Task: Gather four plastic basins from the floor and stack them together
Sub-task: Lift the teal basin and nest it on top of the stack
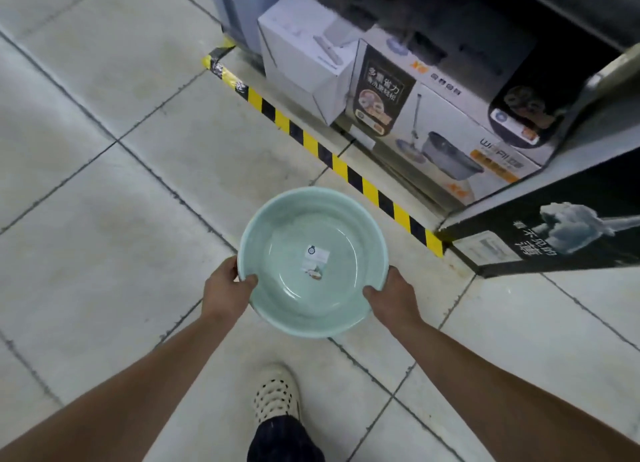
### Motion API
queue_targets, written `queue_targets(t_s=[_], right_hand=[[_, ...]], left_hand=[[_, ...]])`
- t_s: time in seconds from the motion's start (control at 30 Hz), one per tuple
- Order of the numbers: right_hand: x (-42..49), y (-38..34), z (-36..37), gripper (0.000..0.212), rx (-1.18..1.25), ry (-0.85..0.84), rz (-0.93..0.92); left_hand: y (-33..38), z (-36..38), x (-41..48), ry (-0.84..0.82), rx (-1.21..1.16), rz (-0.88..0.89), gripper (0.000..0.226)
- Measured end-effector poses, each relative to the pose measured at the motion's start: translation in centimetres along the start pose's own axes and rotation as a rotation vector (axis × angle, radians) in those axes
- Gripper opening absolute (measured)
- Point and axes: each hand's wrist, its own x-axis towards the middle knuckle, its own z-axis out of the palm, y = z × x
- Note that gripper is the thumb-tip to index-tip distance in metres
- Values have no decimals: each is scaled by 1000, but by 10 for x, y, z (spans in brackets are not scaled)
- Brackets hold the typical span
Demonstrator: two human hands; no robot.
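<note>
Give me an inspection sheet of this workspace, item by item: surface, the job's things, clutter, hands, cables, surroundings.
Surface: pale tiled floor with dark grout lines.
Job's things: one pale green basin, upright, held above the floor, with a sticker inside; no other basins in view.
Clutter: nothing seen.
Hands: left hand and right hand each grip the basin's near rim, thumbs inside.
Cables: nothing seen.
Surroundings: yellow-black hazard tape along a shelf base; white box, mop-set box, black box; a perforated shoe below.
</note>
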Motion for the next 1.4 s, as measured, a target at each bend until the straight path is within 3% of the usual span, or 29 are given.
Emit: queue_targets(t_s=[0.3, 0.6, 0.93, 1.07, 1.13, 1.23, 1.33, 1.4], right_hand=[[18, -17, 18, 40, -116, 117, 26], [76, 1, 45, 44, -182, 79, -10], [106, 30, 70, 55, -343, 123, -78], [108, 33, 73, 61, -407, 201, -135], [112, 34, 75, 68, -314, 218, -119], [126, 35, 70, 99, 16, 156, 5], [142, 38, 60, 112, 269, 31, 41], [152, 43, 58, 115, 375, -86, 43]], left_hand=[[10, 2, 38, -40, 104, -16, 31], [-6, 39, 76, 85, 137, 22, 34], [-39, 66, 89, 114, 148, -39, 45], [-45, 67, 95, 79, 126, -12, 65], [-46, 64, 100, 84, 2, -70, 85], [-48, 57, 108, 74, -207, -212, 103], [-53, 53, 113, -22, -270, -242, 105], [-57, 55, 116, -108, -318, -233, 94]])
